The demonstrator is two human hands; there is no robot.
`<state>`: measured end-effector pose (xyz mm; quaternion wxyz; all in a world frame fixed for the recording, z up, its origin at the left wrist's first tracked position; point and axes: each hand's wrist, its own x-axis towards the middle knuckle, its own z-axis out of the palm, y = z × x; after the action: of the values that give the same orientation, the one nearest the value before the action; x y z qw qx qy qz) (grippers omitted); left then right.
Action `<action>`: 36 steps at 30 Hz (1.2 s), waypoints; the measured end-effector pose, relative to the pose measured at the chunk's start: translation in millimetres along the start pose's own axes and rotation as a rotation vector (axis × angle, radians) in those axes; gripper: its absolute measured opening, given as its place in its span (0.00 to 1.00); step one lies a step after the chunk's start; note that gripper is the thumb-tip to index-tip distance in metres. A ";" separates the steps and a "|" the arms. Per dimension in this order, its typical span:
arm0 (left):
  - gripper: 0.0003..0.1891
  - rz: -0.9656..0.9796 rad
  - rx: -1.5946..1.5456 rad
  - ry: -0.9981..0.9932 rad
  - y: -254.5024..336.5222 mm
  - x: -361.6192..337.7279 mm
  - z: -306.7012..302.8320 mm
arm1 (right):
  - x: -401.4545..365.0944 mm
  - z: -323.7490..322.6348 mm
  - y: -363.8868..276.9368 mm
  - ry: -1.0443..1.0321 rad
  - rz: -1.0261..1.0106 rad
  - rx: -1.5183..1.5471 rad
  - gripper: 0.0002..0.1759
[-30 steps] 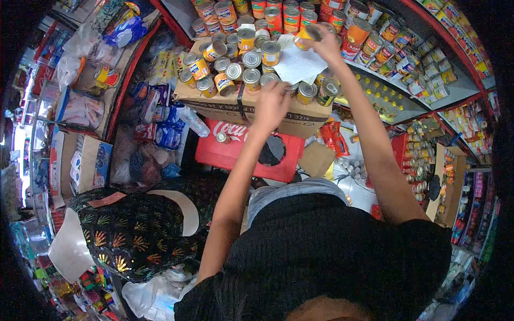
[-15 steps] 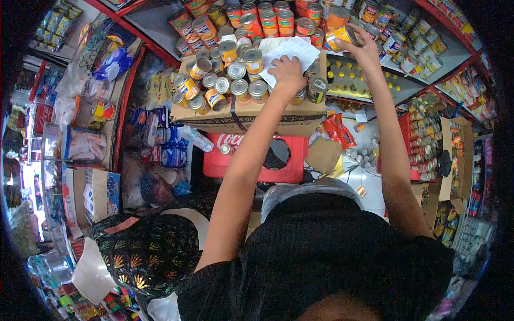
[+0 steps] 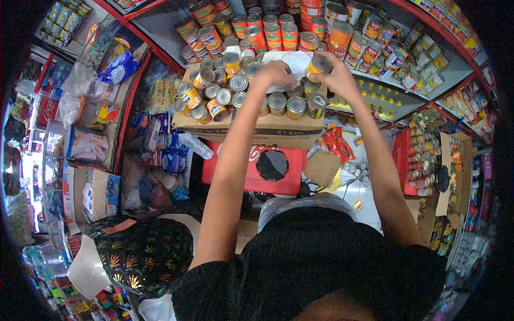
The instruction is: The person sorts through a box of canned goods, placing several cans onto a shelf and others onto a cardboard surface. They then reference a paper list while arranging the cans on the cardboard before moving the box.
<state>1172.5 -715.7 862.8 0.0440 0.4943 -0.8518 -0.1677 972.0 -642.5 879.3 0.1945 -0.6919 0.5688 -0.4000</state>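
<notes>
A cardboard box [image 3: 267, 128] full of several tins stands on a red Coca-Cola crate [image 3: 251, 168]. A white sheet of paper [image 3: 289, 61] lies on the tins at the back of the box. My left hand [image 3: 276, 75] rests on this paper, fingers curled over it. My right hand [image 3: 334, 75] grips a yellow-labelled tin [image 3: 317, 67] just right of the paper, above the box's right end. Both arms reach forward from my black top.
A grey shelf [image 3: 160, 24] behind the box carries several orange and red tins [image 3: 278, 32]. More tins fill a box [image 3: 423, 155] at the right. Bagged goods [image 3: 160, 150] and cartons [image 3: 93, 187] crowd the left. A dark patterned cap [image 3: 139, 251] is at lower left.
My right hand has come down and left from the shelf with the tin to beside the paper. My left hand stays on the paper. The view has shifted slightly.
</notes>
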 end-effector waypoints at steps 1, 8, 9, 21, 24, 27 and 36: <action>0.18 -0.049 -0.243 -0.020 -5.2 -0.5 -19.3 | 4.6 7.9 -2.5 0.021 0.016 -0.086 0.33; 0.16 -0.306 0.259 0.346 -80.6 66.3 -36.4 | 22.1 50.7 -18.3 0.020 -0.093 -0.188 0.35; 0.16 -0.406 0.251 0.290 -82.7 71.0 -29.2 | 21.7 58.1 -16.0 -0.040 -0.079 -0.230 0.35; 0.27 -0.573 0.210 -0.140 -85.9 68.8 -41.6 | 18.5 74.0 -11.3 -0.091 -0.012 -0.315 0.40; 0.35 -0.585 0.121 -0.110 -93.5 75.2 -37.2 | 13.8 69.8 -24.3 -0.026 -0.064 -0.357 0.39; 0.42 -0.600 0.062 -0.018 -102.1 81.8 -31.9 | 12.6 62.5 -29.3 0.027 -0.085 -0.302 0.35; 0.36 -0.620 0.201 -0.200 -109.5 92.6 -24.7 | 1.0 50.8 -48.4 0.014 -0.072 -0.142 0.22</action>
<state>1222.0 -850.9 841.5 -0.1417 0.7127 -0.6734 -0.1359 1042.0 -639.4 884.0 0.1264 -0.7213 0.5716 -0.3701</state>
